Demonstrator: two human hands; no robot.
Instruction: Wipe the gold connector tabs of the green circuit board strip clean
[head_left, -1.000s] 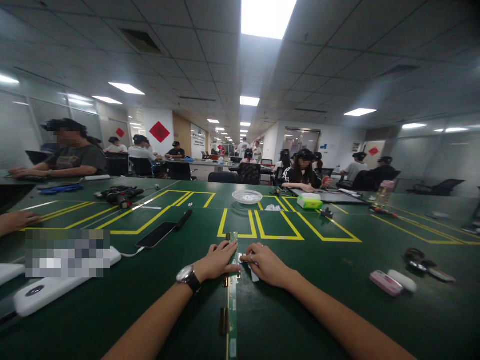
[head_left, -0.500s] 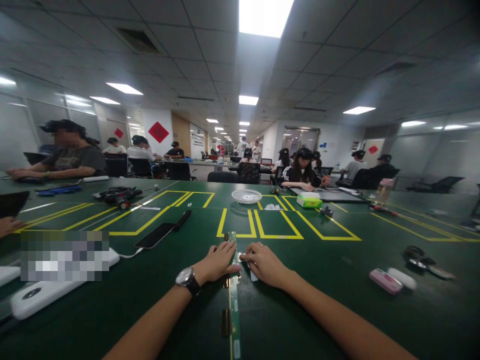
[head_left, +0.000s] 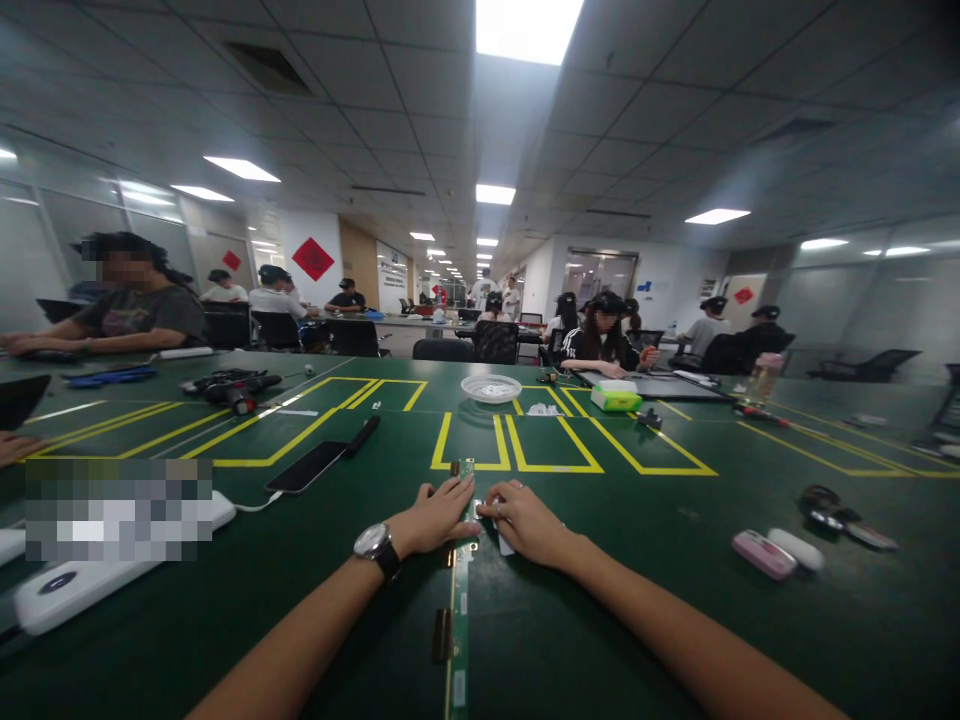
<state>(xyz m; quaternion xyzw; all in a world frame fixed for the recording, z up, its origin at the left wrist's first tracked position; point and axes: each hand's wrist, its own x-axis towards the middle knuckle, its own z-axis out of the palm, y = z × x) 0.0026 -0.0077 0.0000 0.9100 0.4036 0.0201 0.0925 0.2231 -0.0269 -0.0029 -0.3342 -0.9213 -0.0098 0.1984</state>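
Note:
A long, narrow green circuit board (head_left: 459, 640) lies lengthwise in front of me, with brown flexible ribbon pieces (head_left: 442, 635) along its left edge. My left hand (head_left: 439, 515), wearing a watch (head_left: 373, 542), rests over the board's far part, fingers stretched out and touching it. From the other side, my right hand (head_left: 525, 520) has its fingertips drawn together at the board's right edge, by a small pale part. Whatever those fingertips hold is hidden or too small to name. A flat white piece (head_left: 505, 542) shows partly beneath the right hand.
Beyond the hands stands a white plastic basket (head_left: 491, 389). Left are a phone (head_left: 319, 467) with its cable and a white power bank-like device (head_left: 112, 575). On the right lie a pink case (head_left: 763, 555) and a white one (head_left: 795, 549). Several people sit around the tables.
The view has shifted slightly, and the board's near end appears a little farther left. Both hands keep nearly the same places at the board.

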